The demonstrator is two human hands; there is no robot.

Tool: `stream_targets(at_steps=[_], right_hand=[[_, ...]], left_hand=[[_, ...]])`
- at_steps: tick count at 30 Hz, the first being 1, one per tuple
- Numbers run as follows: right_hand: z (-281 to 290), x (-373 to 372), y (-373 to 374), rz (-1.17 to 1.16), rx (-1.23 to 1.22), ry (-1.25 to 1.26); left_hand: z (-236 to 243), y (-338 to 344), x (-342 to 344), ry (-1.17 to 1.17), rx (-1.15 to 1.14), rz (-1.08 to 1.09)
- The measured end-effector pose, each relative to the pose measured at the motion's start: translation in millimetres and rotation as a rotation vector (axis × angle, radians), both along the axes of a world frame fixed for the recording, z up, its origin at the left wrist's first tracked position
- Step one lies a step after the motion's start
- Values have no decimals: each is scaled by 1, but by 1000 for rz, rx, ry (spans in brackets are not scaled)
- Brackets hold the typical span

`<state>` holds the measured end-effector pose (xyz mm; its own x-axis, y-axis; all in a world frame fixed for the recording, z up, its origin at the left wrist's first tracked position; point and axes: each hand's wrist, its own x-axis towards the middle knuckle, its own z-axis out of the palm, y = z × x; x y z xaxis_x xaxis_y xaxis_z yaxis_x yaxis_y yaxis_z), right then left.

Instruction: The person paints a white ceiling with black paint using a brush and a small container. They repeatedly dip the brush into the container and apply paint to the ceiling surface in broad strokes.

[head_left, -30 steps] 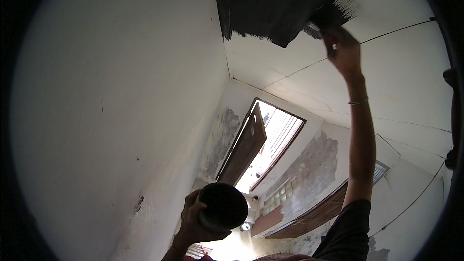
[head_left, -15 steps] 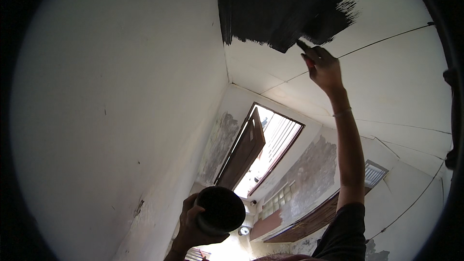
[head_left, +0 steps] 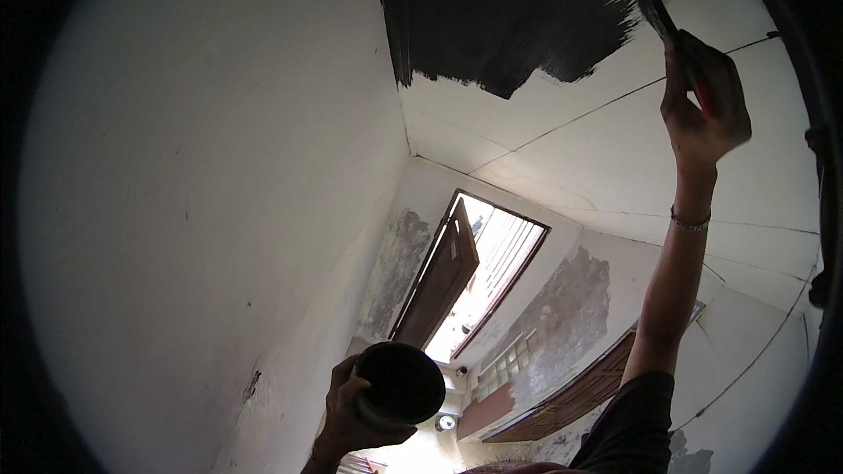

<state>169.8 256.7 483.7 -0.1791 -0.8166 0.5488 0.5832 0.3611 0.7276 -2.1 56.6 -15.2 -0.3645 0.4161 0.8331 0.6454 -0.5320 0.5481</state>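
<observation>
At the upper right, my right hand [head_left: 716, 105] is raised and wrapped round a paintbrush [head_left: 652, 7] with some red on its handle. The dark bristle end meets the right edge of a black painted patch [head_left: 505, 13], whose borders are ragged with brush strokes. The patch covers part of the white ceiling [head_left: 492, 127]. Low in the middle, my left hand [head_left: 342, 412] grips a round dark tub [head_left: 401, 384] by its side. Its inside looks black; how full it is, I cannot tell.
A tall white wall [head_left: 202, 175] fills the left side. Thin cable [head_left: 597, 111] runs across the ceiling. Beyond are a brown door leaf [head_left: 441, 276] standing ajar beside a bright barred opening, patchy grey plaster [head_left: 566, 312], and another brown door [head_left: 571, 399] at the lower right.
My right hand has moved right and upward with the paintbrush, from the patch's lower edge to its right edge. My left hand and the tub have stayed nearly still.
</observation>
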Motion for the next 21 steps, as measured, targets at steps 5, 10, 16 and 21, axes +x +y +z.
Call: stream_targets(at_steps=[5, 10, 16, 21], right_hand=[[-36, -30, 30, 22, -94, -279], [-14, -41, 58, -30, -164, -342], [46, 21, -14, -48, -155, -218], [42, 52, -66, -185, 303, -199]], left_hand=[[0, 0, 1, -6, 28, -15], [0, -1, 0, 8, 34, -25], [2, 2, -2, 15, 35, -29], [2, 7, -4, 32, 41, -31]])
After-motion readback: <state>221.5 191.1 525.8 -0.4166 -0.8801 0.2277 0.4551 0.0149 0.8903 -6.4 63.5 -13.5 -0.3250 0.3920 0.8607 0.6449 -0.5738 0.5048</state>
